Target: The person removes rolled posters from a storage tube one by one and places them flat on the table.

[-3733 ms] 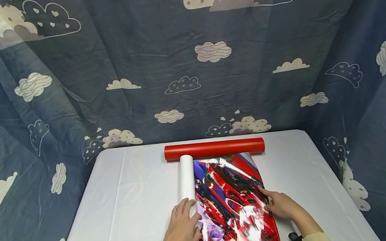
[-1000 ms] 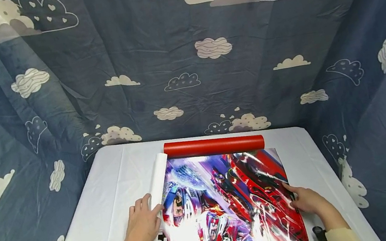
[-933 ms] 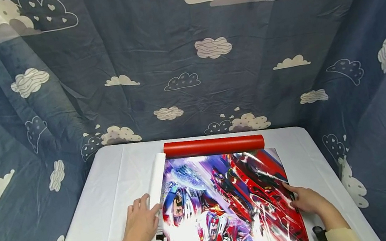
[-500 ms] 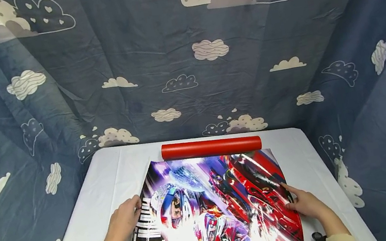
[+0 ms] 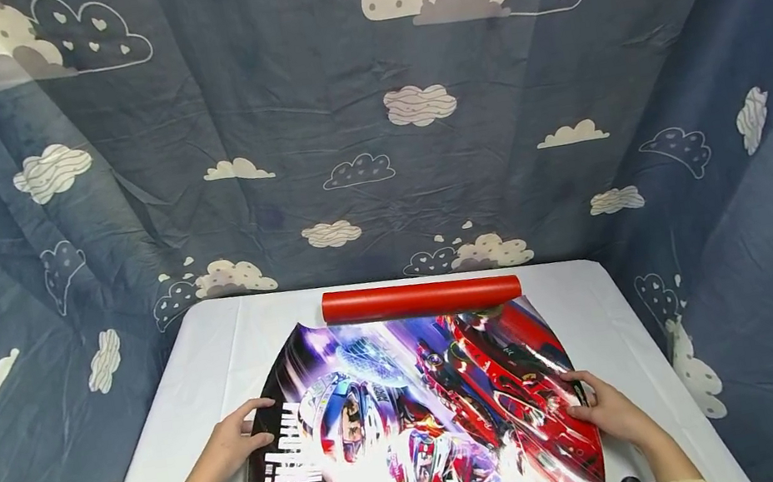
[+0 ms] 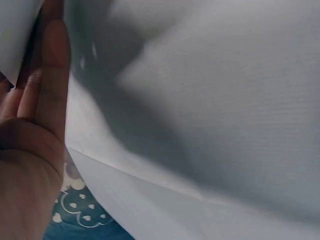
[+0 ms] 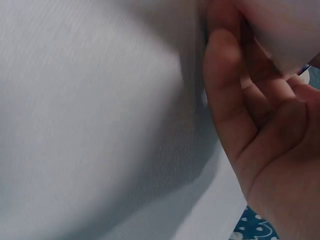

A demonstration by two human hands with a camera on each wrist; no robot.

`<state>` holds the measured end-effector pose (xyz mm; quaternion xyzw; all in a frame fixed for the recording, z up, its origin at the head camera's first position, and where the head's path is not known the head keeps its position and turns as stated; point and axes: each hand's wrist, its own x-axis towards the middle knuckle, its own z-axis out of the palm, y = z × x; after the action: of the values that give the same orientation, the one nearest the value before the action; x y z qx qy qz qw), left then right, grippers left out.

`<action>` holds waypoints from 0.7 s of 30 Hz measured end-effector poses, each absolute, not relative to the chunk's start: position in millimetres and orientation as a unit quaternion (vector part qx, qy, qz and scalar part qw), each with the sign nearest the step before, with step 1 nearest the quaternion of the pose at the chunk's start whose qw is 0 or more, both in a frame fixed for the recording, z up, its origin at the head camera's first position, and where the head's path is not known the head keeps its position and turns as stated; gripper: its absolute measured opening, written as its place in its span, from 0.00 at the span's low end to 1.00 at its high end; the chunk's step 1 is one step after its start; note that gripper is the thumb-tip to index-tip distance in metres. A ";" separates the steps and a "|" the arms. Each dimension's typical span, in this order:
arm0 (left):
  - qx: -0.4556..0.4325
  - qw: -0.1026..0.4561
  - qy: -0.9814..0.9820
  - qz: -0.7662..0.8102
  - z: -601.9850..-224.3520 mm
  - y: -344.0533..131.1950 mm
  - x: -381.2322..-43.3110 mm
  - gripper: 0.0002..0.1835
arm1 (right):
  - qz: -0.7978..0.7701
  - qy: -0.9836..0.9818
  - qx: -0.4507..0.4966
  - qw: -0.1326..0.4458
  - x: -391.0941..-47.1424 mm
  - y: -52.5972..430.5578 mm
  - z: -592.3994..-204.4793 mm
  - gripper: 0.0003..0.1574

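In the head view a large glossy poster (image 5: 386, 426) lies spread over the table, with red racing cars, a helmeted driver and white lettering on a black strip at its left. Its left and right sides bow in a curve. My left hand (image 5: 226, 450) holds the left edge, with a finger and the thumb over the black strip. On the opposite side my right hand (image 5: 610, 408) pinches the right edge between thumb and fingers. Both wrist views show part of the sheet's pale underside by the fingers, the left hand (image 6: 35, 125) and the right hand (image 7: 260, 115).
A red tube (image 5: 421, 297) lies crosswise at the back of the white table (image 5: 223, 359), right against the poster's top edge. A dark blue cloth (image 5: 260, 210) with cloud prints hangs behind and on both sides.
The white rolled part has been drawn leftward until the poster is spread wide. My left hand has moved left with its edge, the right hand rightward earlier. The poster's sides now bow more.
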<state>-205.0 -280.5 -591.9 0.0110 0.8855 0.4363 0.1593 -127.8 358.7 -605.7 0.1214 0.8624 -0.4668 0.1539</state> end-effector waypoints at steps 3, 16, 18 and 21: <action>0.020 0.154 0.872 0.465 -593.3 -284.3 -204.1 0.34 | -0.494 0.848 0.119 0.149 -126.3 359.8 -604.5 0.44; 0.006 0.171 0.795 0.582 -571.2 -313.2 -190.8 0.41 | -0.689 0.708 0.079 0.132 -99.9 380.7 -588.8 0.30; 0.012 0.167 0.790 0.590 -564.3 -316.0 -188.9 0.41 | -0.692 0.708 0.071 0.119 -98.2 380.5 -585.5 0.30; 0.019 0.156 0.789 0.594 -552.2 -319.6 -185.7 0.40 | -0.691 0.713 0.072 0.100 -96.6 378.4 -580.5 0.30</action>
<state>-185.7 -319.6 -552.2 0.0187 0.7894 0.5935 0.1559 -96.6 378.4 -580.5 0.0717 0.7126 -0.6907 0.1000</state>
